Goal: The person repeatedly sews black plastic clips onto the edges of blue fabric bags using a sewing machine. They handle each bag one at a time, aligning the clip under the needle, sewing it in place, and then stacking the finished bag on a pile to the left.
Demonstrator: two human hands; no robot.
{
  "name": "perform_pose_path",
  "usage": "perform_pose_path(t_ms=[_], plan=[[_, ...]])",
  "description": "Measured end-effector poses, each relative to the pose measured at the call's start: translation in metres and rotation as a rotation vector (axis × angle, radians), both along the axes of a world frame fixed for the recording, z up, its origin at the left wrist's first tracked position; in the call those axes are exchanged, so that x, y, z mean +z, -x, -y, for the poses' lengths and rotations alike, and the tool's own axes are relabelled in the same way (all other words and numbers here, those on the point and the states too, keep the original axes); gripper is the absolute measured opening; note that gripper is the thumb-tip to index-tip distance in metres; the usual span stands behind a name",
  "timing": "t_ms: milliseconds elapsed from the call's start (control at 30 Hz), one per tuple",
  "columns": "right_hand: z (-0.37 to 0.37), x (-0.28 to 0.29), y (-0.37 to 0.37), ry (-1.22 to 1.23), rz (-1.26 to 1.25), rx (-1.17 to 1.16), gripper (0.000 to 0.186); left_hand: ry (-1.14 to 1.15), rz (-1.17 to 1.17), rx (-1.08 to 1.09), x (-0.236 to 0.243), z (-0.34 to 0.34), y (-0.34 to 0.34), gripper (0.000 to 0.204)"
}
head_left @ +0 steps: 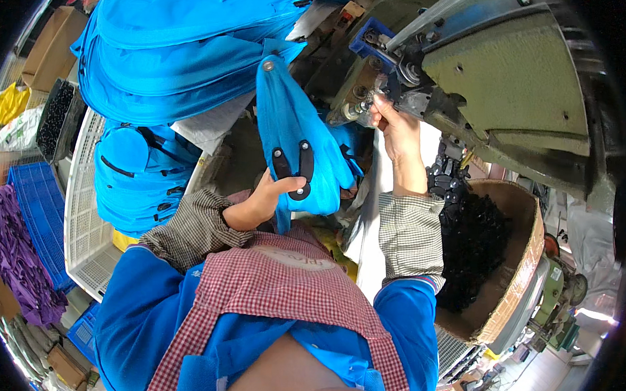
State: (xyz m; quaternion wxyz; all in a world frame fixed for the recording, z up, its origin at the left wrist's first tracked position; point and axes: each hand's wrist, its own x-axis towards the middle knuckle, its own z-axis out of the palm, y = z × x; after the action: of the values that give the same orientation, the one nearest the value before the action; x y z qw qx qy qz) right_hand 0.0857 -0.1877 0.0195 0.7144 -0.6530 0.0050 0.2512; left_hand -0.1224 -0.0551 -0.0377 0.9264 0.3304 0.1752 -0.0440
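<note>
We wear a red/wht chk apron (pixel 302 289) w/ pale oval patch (pixel 297 259), blue LS top (pixel 140 314), blk/pale chk sleeve covers (pixel 410 231), striped trim (pixel 429 280); L hand (pixel 260 201) & R hand (pixel 401 133) bare.

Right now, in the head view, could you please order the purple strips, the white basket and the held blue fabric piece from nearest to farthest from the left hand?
1. Blue fabric piece: held in the left hand.
2. White basket: to its left.
3. Purple strips: farther left.
</note>
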Motion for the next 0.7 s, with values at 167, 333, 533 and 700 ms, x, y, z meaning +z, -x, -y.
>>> perform_pose_path(t_ms=[167,333,533,700], plan=[[0.009,-0.025,0.005,-0.168,0.067,-0.028,0.024,-0.403,0.049,0.305,-0.038,-0.013,0.059,0.047],[0.133,-0.27,0.089,-0.101,-0.361,0.026,0.057,0.208,0.078,0.615,0.021,-0.075,0.155,0.059],[0.127,-0.16,0.104,-0.405,-0.752,0.091,0.056,-0.187,-0.695,0.574,-0.136,-0.041,0.238,0.054],[0.064,-0.09,0.203,0.173,-0.045,0.578,0.02,-1.497,0.265,0.222,-0.01,-0.031,0.077,0.05]])
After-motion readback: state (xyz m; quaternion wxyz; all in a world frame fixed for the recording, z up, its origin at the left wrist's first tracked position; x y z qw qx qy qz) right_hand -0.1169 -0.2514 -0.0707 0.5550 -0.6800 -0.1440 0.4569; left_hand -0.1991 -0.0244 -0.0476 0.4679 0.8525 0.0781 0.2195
